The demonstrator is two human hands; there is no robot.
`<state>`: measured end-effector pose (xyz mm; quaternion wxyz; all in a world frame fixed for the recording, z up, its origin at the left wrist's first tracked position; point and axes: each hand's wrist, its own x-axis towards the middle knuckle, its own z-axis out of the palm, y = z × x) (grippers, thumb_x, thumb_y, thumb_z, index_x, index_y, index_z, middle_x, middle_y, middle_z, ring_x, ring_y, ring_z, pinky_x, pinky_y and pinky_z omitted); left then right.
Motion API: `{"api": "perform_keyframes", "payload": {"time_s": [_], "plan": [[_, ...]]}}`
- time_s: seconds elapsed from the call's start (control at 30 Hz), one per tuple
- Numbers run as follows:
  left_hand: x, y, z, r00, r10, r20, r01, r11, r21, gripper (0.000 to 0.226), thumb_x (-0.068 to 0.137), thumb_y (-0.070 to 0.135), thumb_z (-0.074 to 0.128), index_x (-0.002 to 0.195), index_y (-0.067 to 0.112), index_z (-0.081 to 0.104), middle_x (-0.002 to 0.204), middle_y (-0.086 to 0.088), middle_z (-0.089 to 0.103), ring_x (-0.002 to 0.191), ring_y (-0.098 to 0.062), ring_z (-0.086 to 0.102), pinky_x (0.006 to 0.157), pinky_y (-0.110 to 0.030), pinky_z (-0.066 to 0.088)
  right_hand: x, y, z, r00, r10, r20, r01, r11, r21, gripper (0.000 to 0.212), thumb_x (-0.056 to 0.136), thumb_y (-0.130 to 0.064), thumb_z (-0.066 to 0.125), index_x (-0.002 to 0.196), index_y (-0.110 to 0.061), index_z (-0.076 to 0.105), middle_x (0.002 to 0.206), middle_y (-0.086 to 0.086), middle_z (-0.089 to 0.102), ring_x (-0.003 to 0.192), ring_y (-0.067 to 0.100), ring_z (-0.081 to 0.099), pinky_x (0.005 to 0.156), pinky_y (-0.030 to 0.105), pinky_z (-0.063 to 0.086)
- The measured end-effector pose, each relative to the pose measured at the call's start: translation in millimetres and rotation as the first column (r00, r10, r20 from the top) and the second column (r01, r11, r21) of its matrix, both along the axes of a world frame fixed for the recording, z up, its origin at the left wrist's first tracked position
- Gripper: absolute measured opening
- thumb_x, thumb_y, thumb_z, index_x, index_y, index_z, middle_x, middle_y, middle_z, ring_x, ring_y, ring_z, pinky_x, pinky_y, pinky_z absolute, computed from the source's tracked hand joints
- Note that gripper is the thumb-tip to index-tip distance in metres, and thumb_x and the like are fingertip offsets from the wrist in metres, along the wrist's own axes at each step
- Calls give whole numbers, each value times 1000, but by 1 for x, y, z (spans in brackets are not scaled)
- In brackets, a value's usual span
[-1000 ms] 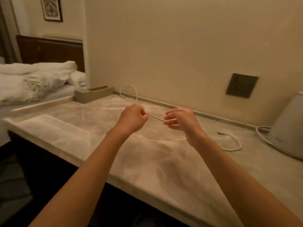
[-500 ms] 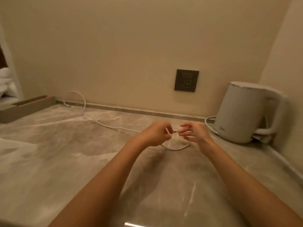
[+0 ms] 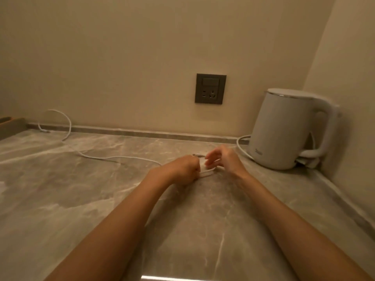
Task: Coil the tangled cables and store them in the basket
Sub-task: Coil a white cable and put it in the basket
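White cable (image 3: 95,158) trails from the upper left across the marble surface (image 3: 60,199) to centre frame. There the left hand (image 3: 182,169) pinches a few small loops in its fingers. The right hand (image 3: 223,159) curls its fingers beside them, grip unclear. Most lies uncoiled; nothing looks stored yet.

You work on a grey veined stone countertop (image 3: 101,199) polished to a soft sheen, with a thin white cable (image 3: 97,158) in smooth plastic sheathing, a white jug kettle (image 3: 284,130) of matt plastic rimmed in shiny metal, and a matt painted beige wall (image 3: 142,47).
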<state>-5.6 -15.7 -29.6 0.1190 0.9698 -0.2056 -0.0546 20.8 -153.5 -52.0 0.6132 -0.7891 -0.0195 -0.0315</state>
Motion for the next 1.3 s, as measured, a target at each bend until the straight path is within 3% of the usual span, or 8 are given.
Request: {"api": "perform_keyframes", "payload": {"time_s": [0.23, 0.37, 0.57, 0.73, 0.87, 1.1, 1.2, 1.3], "plan": [[20, 10, 17, 896, 243, 372, -42, 879, -475, 13, 94, 2, 39, 96, 12, 47, 91, -3, 47, 90, -22, 49, 79, -35, 41, 4, 1, 23, 982, 187, 26, -187, 947, 260, 71, 98, -45, 15, 58, -1, 54, 35, -1, 36, 34, 9, 28, 45, 24, 28], [30, 10, 29, 800, 393, 453, -16, 769, -639, 13, 96, 6, 41, 101, 4, 52, 94, -7, 49, 85, -19, 47, 76, -32, 43, 1, 0, 35, 825, 563, -45, -412, 654, 635, 79, 92, -61, 11, 53, -6, 53, 36, -4, 27, 35, 8, 18, 38, 18, 16], [37, 8, 25, 790, 444, 424, -50, 735, -677, 15, 96, 7, 41, 100, 3, 54, 92, -6, 50, 85, -19, 48, 73, -30, 42, -8, 12, 47, 627, 778, -37, -547, 473, 690, 78, 87, -69, 12, 47, -12, 49, 35, -7, 28, 36, 7, 13, 34, 16, 17], [35, 5, 17, 976, 85, 201, 34, 851, -524, 20, 93, 4, 41, 95, 3, 61, 77, -2, 57, 69, -16, 51, 64, -28, 43, -6, 8, 62, 698, 715, 41, -492, 438, 752, 73, 87, -65, 19, 43, -14, 46, 35, -8, 24, 37, 7, 10, 32, 14, 14], [28, -8, 14, 997, -59, 45, 73, 873, -483, 23, 96, 7, 39, 90, 6, 61, 62, 3, 49, 48, -4, 43, 46, -17, 34, -1, -6, 64, 830, 555, 52, -341, 433, 834, 69, 90, -62, 22, 47, -13, 44, 38, -6, 30, 33, 7, 20, 32, 15, 18], [15, -18, 20, 951, -140, -277, 32, 932, -361, 30, 101, 20, 32, 80, 15, 53, 64, -1, 46, 51, -11, 42, 48, -22, 39, 2, -15, 60, 954, 283, 95, -156, 204, 966, 55, 90, -47, 37, 51, -8, 45, 47, -3, 27, 36, 9, 24, 32, 17, 19], [10, -17, 28, 938, -163, -307, 72, 955, -288, 36, 101, 29, 32, 77, 15, 55, 61, -1, 45, 49, -11, 38, 45, -21, 34, 3, -19, 58, 975, 197, 105, -160, 292, 943, 58, 91, -46, 34, 52, -7, 47, 49, -2, 26, 38, 9, 24, 34, 18, 21], [10, -17, 34, 968, -174, -180, 120, 953, -277, 34, 100, 27, 37, 78, 13, 58, 62, 1, 47, 51, -9, 40, 48, -20, 34, 5, -18, 52, 975, 197, 104, -187, 468, 864, 57, 93, -50, 29, 63, -6, 49, 52, 0, 30, 44, 10, 28, 39, 20, 29]]}}
